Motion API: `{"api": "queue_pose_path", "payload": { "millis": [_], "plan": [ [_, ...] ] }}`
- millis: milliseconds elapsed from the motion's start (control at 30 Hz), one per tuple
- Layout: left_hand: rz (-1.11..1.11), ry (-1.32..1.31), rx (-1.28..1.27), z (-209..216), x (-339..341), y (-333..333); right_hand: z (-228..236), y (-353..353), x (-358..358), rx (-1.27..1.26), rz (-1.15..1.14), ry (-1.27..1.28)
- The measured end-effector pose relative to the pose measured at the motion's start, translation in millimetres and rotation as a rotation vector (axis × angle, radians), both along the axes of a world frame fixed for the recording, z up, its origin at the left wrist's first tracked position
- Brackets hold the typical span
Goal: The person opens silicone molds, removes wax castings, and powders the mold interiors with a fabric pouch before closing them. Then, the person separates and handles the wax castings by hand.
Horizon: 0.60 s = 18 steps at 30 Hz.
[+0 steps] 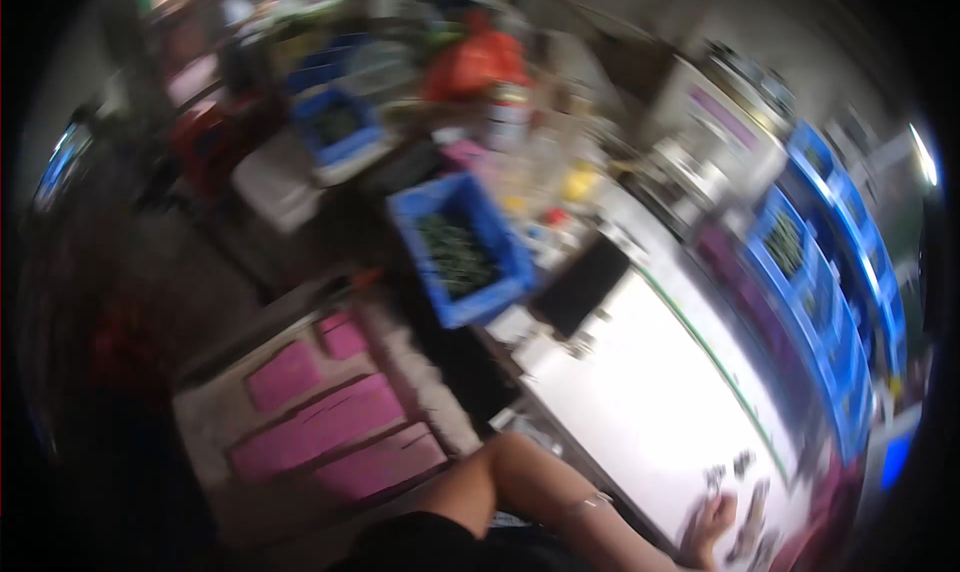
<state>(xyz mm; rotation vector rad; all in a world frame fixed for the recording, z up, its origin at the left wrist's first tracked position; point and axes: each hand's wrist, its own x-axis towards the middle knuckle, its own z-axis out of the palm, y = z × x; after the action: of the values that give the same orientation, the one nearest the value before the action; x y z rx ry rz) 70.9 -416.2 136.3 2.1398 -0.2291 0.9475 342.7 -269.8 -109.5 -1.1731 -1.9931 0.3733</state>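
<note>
My right hand point(712, 532) resting on the white worktop point(650, 402), fingers spread loose beside small dark parts point(730, 467), grip too blurred to tell, my left hand out of sight, blue bin point(462, 247) of dark pieces well beyond, pink pads point(330, 422) to the left

Several small dark parts point(728, 469) lie scattered on the white worktop point(640, 392), near its lower right end. Motion blur hides their shape

Crate point(462, 247) left of table point(650, 392).
</note>
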Motion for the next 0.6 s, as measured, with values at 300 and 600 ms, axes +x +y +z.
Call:
{"api": "queue_pose_path", "payload": {
  "millis": [300, 600],
  "plan": [
    [0.703, 0.150, -0.565, -97, -1, 47, 66, -12, -50, -0.072, 0.148, 0.134],
    [1.033, -0.122, -0.838, -113, 31, 105, 117, 1, -37, 0.252, 0.379, 0.282]
  ]
}}
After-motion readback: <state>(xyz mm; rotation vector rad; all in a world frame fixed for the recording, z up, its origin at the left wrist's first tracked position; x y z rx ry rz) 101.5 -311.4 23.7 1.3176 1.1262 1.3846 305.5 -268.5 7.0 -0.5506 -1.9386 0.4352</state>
